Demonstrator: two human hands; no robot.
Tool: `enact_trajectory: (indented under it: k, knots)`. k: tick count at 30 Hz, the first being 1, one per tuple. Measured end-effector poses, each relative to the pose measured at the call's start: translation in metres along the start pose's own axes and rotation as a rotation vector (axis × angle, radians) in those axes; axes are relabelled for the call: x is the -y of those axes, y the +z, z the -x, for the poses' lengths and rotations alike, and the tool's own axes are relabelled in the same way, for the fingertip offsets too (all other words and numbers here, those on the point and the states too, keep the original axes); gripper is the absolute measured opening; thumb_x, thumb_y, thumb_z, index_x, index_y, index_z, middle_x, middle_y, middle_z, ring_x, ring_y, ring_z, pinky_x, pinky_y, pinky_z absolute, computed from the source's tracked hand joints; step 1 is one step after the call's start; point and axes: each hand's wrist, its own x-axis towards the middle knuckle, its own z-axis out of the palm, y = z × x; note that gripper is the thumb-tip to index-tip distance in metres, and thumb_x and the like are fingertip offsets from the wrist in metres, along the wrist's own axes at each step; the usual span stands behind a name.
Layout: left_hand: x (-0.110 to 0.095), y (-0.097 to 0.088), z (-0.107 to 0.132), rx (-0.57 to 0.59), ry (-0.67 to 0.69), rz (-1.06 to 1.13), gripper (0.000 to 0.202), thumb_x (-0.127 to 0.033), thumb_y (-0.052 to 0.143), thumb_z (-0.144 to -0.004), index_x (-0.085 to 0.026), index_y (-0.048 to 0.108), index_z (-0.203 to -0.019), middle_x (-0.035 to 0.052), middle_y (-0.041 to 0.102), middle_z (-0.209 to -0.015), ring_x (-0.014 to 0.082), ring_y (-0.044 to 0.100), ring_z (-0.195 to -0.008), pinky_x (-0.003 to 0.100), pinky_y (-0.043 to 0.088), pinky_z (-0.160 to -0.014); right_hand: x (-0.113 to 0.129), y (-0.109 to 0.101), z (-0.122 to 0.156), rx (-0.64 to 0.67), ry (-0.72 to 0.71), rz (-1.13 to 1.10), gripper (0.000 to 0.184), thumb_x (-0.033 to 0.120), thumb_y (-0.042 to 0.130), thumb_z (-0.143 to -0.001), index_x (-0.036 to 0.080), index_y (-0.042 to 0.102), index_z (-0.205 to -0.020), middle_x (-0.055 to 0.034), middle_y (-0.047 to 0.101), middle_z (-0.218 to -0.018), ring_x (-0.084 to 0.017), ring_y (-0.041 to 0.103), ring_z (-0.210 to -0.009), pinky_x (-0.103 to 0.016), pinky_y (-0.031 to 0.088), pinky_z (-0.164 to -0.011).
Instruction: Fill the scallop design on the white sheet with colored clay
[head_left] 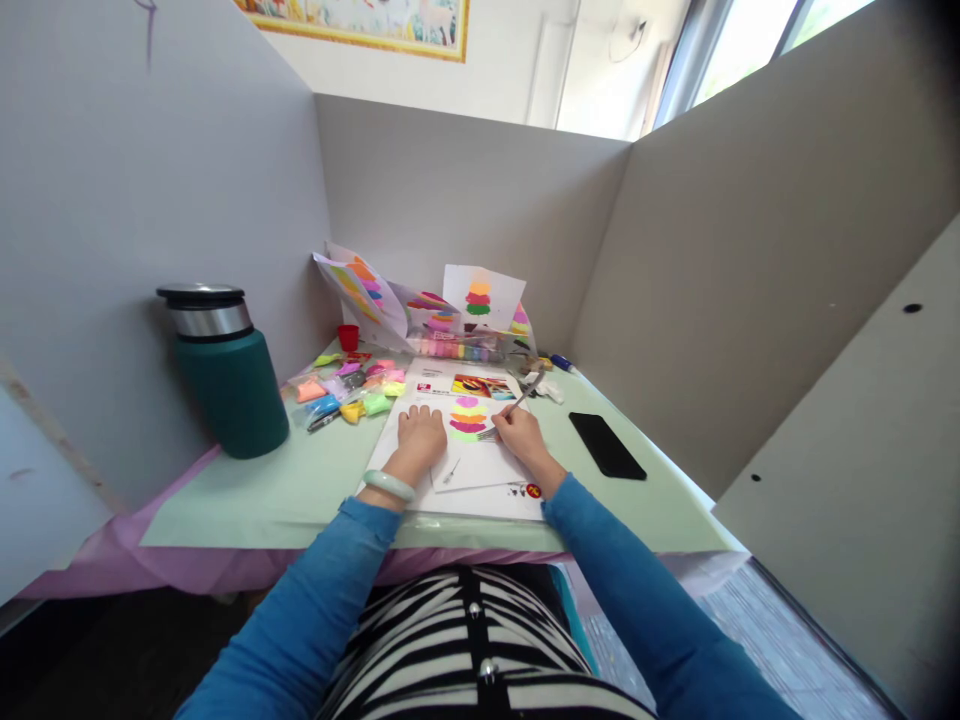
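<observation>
My right hand (520,436) is closed around a metal fork (523,393), its handle slanting up to the right. The fork's tines are at the light green bottom layer of a stacked coloured shape (469,420) on a white sheet (480,465). Pink, orange and magenta layers sit above the green. My left hand (421,437) lies on the paper left of the shape, fingers slightly bent and holding nothing. A pale bangle (388,486) circles the left wrist. A small thin pointed item (451,472) rests on the lower part of the sheet.
Bags of coloured clay (375,380) and a pen (324,422) lie left. A green bottle (229,375) stands at far left, a black phone (606,445) at right. Behind are coloured sheets (484,292), a clear pack (457,346) and a red cup (348,337). Grey panels (472,190) enclose the table.
</observation>
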Motion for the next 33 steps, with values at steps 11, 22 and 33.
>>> enact_trajectory:
  k: [11,22,33]
  knots:
    - [-0.001,-0.003,0.001,0.023,-0.008,0.001,0.039,-0.011,0.034,-0.087,-0.012,0.059,-0.117,0.018,0.056,-0.122,0.0297,0.046,-0.115,0.042,0.032,-0.093,0.0,0.003,0.002,-0.021,-0.054,-0.132,0.016,0.031,0.053,-0.082,0.02,0.064,-0.078,0.0004,0.066,-0.057,-0.017,0.065,-0.07,-0.023,0.041,-0.066]
    - [0.0,-0.001,0.0,0.009,-0.007,0.008,0.04,-0.01,0.032,-0.088,-0.012,0.059,-0.117,0.018,0.056,-0.12,0.0294,0.046,-0.114,0.042,0.032,-0.093,-0.005,-0.001,-0.002,-0.029,-0.007,0.01,0.016,0.027,0.051,-0.082,0.02,0.064,-0.076,-0.0004,0.066,-0.058,-0.017,0.062,-0.07,-0.024,0.038,-0.066]
    - [-0.001,-0.001,0.001,0.005,-0.007,-0.004,0.039,-0.011,0.034,-0.087,-0.013,0.059,-0.117,0.0178,0.056,-0.121,0.0293,0.047,-0.113,0.042,0.033,-0.092,0.004,0.006,0.004,0.004,-0.059,-0.118,0.017,0.032,0.053,-0.082,0.02,0.065,-0.08,0.0001,0.067,-0.059,-0.017,0.065,-0.068,-0.023,0.041,-0.065]
